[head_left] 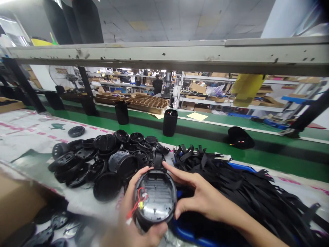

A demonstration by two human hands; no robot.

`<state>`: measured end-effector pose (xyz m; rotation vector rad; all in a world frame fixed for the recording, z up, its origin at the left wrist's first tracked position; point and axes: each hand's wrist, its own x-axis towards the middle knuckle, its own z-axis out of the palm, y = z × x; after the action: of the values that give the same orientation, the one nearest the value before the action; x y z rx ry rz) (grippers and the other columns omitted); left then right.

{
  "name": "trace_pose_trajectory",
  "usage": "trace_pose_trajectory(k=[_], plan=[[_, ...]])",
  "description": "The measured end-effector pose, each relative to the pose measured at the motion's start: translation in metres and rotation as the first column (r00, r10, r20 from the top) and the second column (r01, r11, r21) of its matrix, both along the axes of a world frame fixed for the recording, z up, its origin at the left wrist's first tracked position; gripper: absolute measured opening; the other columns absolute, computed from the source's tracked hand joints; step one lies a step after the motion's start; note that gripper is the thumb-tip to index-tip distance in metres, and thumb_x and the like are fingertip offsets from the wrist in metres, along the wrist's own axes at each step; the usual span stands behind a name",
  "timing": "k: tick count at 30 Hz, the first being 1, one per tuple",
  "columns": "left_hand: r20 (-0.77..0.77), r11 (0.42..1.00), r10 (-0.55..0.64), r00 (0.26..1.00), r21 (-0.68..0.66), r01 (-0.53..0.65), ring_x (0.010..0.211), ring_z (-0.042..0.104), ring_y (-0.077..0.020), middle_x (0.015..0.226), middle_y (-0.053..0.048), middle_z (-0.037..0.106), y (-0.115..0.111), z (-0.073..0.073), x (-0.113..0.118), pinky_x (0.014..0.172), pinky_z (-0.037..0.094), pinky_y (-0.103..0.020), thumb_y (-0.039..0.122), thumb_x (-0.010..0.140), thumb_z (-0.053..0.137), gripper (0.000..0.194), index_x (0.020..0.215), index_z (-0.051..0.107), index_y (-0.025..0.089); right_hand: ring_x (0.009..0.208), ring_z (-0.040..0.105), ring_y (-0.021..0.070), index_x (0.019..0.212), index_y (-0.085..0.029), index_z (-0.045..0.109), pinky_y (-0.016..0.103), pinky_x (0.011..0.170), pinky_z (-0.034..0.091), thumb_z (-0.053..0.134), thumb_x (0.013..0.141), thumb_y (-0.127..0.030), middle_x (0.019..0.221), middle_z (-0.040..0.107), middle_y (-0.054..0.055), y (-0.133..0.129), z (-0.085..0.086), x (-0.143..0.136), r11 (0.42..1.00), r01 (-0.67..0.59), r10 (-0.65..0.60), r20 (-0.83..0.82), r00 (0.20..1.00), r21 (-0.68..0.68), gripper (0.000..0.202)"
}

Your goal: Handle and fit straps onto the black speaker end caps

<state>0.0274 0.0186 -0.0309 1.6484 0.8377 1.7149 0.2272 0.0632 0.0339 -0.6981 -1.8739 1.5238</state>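
Note:
A black cylindrical speaker housing (155, 195) is tilted with its open end toward me. Red wires (138, 202) with a white plug hang over its rim at the left. My left hand (133, 219) is wrapped around the left side and bottom, thumb at the lower rim. My right hand (195, 195) grips the right side, thumb low on the wall and fingers at the upper rim. At that rim a short black strap (158, 160) sticks up beside the right index fingertip. Whether the strap is attached to the housing I cannot tell.
Round black plastic parts (105, 192) lie heaped at the left. A pile of black straps (239, 185) covers a blue tray (190, 236) at the right. Black cylinders (170, 123) stand on the green conveyor (144, 132), one lying down. A shelf beam (164, 53) crosses overhead.

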Motion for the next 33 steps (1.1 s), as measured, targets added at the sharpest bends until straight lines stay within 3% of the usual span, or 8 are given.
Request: trace_pose_trajectory(k=[5,9,12,14,24,27,30,33], plan=[[0.191,0.996,0.043,0.981,-0.087,-0.027,0.115,0.067,-0.0193,0.129,0.002,0.067,-0.006,0.005,0.015,0.1,0.052,-0.023,0.044,0.067,0.084,0.077,0.137,0.052,0.036,0.144,0.042,0.0231,0.153,-0.039,0.033,0.041,0.122,0.029,0.088,0.079,-0.03,0.154,0.046,0.0,-0.004,0.006,0.004,0.995,-0.016,0.005,0.115,0.993,0.097,0.093],[0.348,0.943,-0.138,0.927,-0.238,0.23,0.126,0.063,-0.0226,0.141,0.003,0.063,-0.01,0.004,0.003,0.107,0.049,-0.028,0.052,0.056,0.092,0.092,0.139,0.053,0.042,0.144,0.041,0.0268,0.145,-0.039,0.049,0.043,0.122,0.029,0.087,0.079,-0.04,0.151,0.05,-0.002,-0.007,0.002,0.002,0.988,0.066,-0.086,0.143,0.986,0.137,0.077],[0.334,0.912,-0.23,0.914,-0.254,0.323,0.144,0.043,-0.0218,0.154,0.005,0.05,-0.006,-0.004,-0.013,0.119,0.034,-0.03,0.068,0.08,0.065,0.068,0.142,0.052,0.043,0.144,0.042,0.0278,0.146,-0.039,0.048,0.044,0.123,0.027,0.087,0.079,-0.042,0.152,0.049,-0.002,-0.007,-0.004,0.0,0.992,0.086,-0.099,0.145,0.984,0.094,0.078],[0.304,0.916,-0.233,0.924,-0.25,0.314,0.147,0.039,-0.0173,0.154,0.008,0.05,-0.002,-0.007,-0.02,0.121,0.028,-0.027,0.061,0.093,0.049,0.051,0.141,0.052,0.045,0.144,0.042,0.027,0.147,-0.041,0.046,0.041,0.121,0.031,0.085,0.08,-0.044,0.151,0.051,-0.003,-0.007,-0.008,0.0,0.995,0.073,-0.081,0.143,0.986,0.061,0.078],[0.233,0.947,-0.052,0.971,-0.297,0.122,0.134,0.051,-0.003,0.14,0.02,0.061,-0.01,-0.001,-0.013,0.108,0.03,-0.004,0.059,0.093,0.052,0.038,0.129,0.061,0.052,0.116,0.067,0.0265,0.155,-0.034,0.029,0.03,0.105,0.048,0.074,0.085,-0.059,0.139,0.063,0.001,-0.006,-0.021,-0.002,0.992,0.037,-0.051,0.113,0.992,0.124,0.087],[0.171,0.953,-0.062,0.983,-0.284,0.11,0.143,0.045,-0.0156,0.152,0.013,0.051,-0.017,-0.002,-0.011,0.117,0.031,-0.019,0.072,0.083,0.056,0.064,0.142,0.051,0.045,0.104,0.071,0.0244,0.156,-0.036,0.026,0.032,0.103,0.05,0.072,0.087,-0.058,0.136,0.065,0.001,-0.007,-0.019,-0.002,0.988,0.035,-0.055,0.13,0.99,0.152,0.086],[0.161,0.948,-0.057,0.985,-0.3,0.104,0.138,0.051,-0.0249,0.15,0.004,0.054,-0.019,-0.004,-0.007,0.116,0.038,-0.03,0.075,0.062,0.075,0.098,0.147,0.042,0.04,0.127,0.06,0.0242,0.154,-0.041,0.03,0.033,0.115,0.038,0.08,0.084,-0.049,0.143,0.06,-0.004,-0.007,-0.014,0.001,0.989,0.037,-0.058,0.143,0.988,0.143,0.087],[0.193,0.943,-0.05,0.98,-0.314,0.109,0.132,0.057,-0.0205,0.143,0.006,0.061,-0.019,-0.005,-0.003,0.111,0.043,-0.025,0.063,0.066,0.082,0.091,0.145,0.043,0.042,0.144,0.041,0.0196,0.149,-0.049,0.036,0.031,0.121,0.027,0.091,0.074,-0.035,0.151,0.05,-0.01,-0.005,-0.009,0.002,0.994,0.016,-0.031,0.147,0.989,0.104,0.094]])
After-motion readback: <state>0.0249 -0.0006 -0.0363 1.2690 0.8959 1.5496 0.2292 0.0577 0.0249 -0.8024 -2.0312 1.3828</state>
